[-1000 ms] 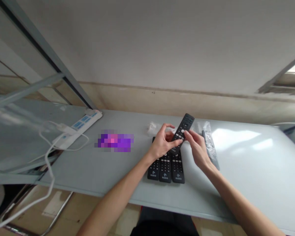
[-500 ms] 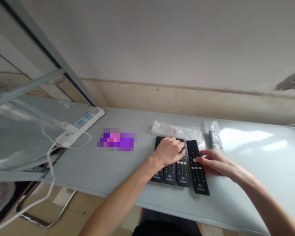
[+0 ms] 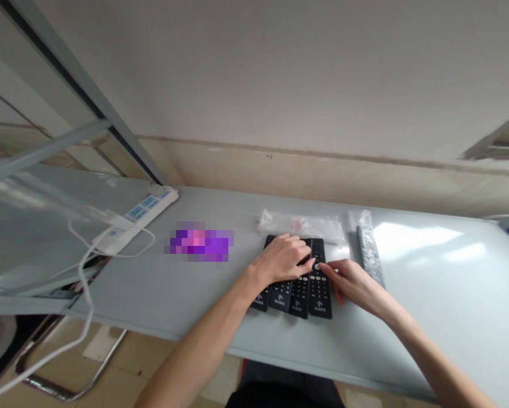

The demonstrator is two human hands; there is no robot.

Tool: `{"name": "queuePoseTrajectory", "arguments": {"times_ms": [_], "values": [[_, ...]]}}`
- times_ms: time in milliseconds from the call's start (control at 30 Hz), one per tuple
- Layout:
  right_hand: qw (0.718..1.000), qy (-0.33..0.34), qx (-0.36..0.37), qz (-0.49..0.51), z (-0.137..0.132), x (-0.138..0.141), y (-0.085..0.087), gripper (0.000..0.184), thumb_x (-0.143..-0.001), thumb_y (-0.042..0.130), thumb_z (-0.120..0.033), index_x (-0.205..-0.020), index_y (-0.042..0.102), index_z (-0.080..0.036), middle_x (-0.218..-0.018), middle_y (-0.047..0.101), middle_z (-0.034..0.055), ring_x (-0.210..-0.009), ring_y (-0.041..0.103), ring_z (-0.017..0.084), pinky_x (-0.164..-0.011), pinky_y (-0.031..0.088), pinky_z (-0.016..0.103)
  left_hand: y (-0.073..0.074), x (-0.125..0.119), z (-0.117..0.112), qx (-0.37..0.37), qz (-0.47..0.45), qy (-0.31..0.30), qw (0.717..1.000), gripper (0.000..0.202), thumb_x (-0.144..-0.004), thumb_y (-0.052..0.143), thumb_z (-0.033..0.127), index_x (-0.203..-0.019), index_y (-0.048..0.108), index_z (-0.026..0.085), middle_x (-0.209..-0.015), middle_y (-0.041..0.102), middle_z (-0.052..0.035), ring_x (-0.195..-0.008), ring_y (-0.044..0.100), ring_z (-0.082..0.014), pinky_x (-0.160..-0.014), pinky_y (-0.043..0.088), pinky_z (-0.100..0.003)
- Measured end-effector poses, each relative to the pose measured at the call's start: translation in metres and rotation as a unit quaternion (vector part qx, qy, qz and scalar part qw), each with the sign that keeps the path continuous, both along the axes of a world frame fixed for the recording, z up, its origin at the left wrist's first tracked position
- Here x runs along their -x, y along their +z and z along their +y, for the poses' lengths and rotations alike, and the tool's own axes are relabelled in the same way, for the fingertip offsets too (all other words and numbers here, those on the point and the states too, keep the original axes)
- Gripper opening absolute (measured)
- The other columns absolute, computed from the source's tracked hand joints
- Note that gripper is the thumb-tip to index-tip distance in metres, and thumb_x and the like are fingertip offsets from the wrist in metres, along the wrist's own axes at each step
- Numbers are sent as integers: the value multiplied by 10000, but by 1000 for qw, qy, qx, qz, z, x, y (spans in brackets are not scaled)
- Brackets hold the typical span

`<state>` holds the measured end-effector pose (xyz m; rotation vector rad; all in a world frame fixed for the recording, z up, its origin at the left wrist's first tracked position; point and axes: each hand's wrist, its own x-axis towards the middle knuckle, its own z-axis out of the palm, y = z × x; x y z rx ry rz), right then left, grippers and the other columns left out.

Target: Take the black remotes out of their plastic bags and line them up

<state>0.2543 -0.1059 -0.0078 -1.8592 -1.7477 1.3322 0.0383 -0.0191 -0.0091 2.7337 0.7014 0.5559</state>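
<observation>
Several black remote controls (image 3: 299, 292) lie side by side on the grey table (image 3: 203, 294), their buttons facing up. My left hand (image 3: 285, 258) rests across the upper part of the left ones, its fingers curled over them and hiding many of their buttons. At the right end of the row, my right hand (image 3: 350, 277) grips the rightmost remote control (image 3: 320, 300) by its right side, thumb on top near the round white button. This remote now sits against its neighbour.
Behind the remotes lies a clear plastic bag (image 3: 300, 225). Right of it is another clear bag with a dark, long item (image 3: 367, 249). A white power strip (image 3: 137, 221) with a cable (image 3: 88, 294) is at left, near a blurred purple thing (image 3: 203, 243). A wall (image 3: 279, 85) stands behind.
My right hand has brought the rightmost remote control left, closing the gap to the row and straightening it. My left hand has stayed over the other remotes.
</observation>
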Motion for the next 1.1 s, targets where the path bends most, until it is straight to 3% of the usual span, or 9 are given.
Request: {"name": "queuePoseTrajectory", "arguments": {"times_ms": [100, 267, 367, 633, 833, 967, 1100], "values": [[998, -1, -35, -43, -1, 6, 2, 645, -1034, 375, -715, -606, 503, -250, -445, 578, 30, -464, 533, 179, -554, 394, 308, 3, 1, -1, -13, 12, 8, 1000, 230, -955, 623, 245, -732, 656, 200, -803, 725, -82, -815, 678, -242, -797, 488, -380], [983, -22, -154, -99, -3, 10, -4, 672, -1000, 379, -756, -559, 385, -249, -490, 445, 2, -516, 313, 146, -539, 222, 331, 2, -1, -5, -16, 29, 4, 999, 200, -899, 633, 204, -699, 645, 203, -778, 722, -88, -821, 668, -253, -775, 474, -390], [980, -10, -167, -104, -2, 8, -8, 660, -1003, 404, -724, -551, 378, -245, -493, 406, -5, -533, 275, 143, -538, 203, 333, -2, -2, -5, 0, 21, 2, 1000, 191, -880, 637, 187, -690, 638, 204, -766, 715, -84, -814, 665, -254, -769, 469, -392], [991, 38, -82, -94, 1, 12, 7, 589, -1024, 378, -583, -540, 435, -253, -453, 496, 28, -440, 408, 152, -512, 265, 326, -1, 0, -1, 28, 2, -19, 999, 213, -872, 654, 196, -664, 610, 214, -723, 687, -77, -769, 664, -258, -773, 465, -384], [974, 56, -160, -148, -3, 14, -2, 579, -1038, 377, -521, -532, 371, -240, -485, 516, 32, -456, 311, 133, -556, 207, 354, 5, -4, 6, 6, 20, -26, 999, 136, -946, 644, 202, -811, 659, 202, -802, 716, -77, -761, 681, -239, -738, 460, -338], [951, 48, -224, -208, -9, 18, -14, 612, -1076, 335, -475, -567, 569, -229, -533, 622, 67, -466, 443, 156, -590, 237, 356, 4, -5, 8, -24, 68, -27, 997, 116, -966, 621, 193, -860, 666, 198, -849, 733, -86, -808, 697, -245, -755, 468, -334], [933, 64, -253, -247, -12, 19, -23, 648, -1106, 317, -464, -632, 687, -223, -573, 697, 84, -494, 575, 180, -600, 272, 345, -1, 0, 9, -19, 33, -13, 999, 166, -1000, 603, 195, -847, 667, 193, -843, 729, -84, -816, 691, -247, -771, 466, -345]]}}
